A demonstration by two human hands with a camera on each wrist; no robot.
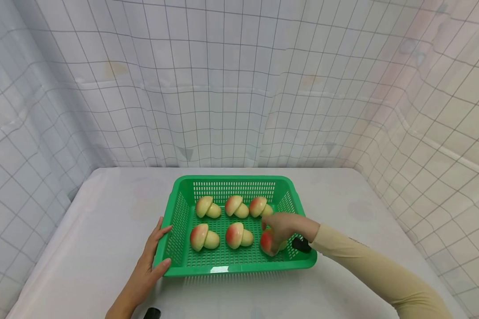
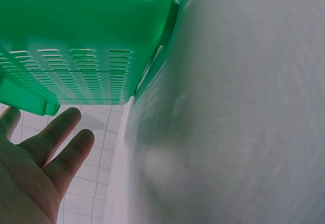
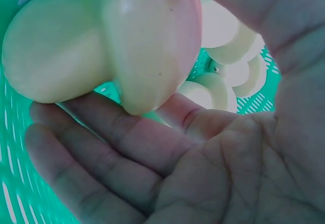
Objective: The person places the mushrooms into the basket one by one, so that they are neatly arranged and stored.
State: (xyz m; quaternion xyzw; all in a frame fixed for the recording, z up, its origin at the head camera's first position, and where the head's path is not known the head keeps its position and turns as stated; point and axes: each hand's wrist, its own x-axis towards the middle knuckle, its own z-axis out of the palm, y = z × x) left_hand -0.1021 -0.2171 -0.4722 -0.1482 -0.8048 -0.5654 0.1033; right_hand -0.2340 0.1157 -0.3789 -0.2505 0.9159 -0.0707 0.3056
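Note:
A green plastic basket (image 1: 239,268) with slotted walls holds several toy mushrooms, set out in two rows. Each has a cream stem and a cap shaded from yellow to red. At the front right of the basket, my right hand (image 1: 281,226) grips one mushroom (image 3: 152,46), its thumb and fingers on either side of the cap. That hand partly covers the mushroom in the head view. My left hand (image 1: 145,261) lies along the basket's left side, fingers spread and fairly straight, thumb by the front left corner.
The basket stands on a table with a white cloth (image 1: 115,212). White grid-patterned curtains (image 1: 231,88) enclose the back and both sides. The other mushrooms, such as the front middle one (image 1: 235,235), lie close to the right hand's left.

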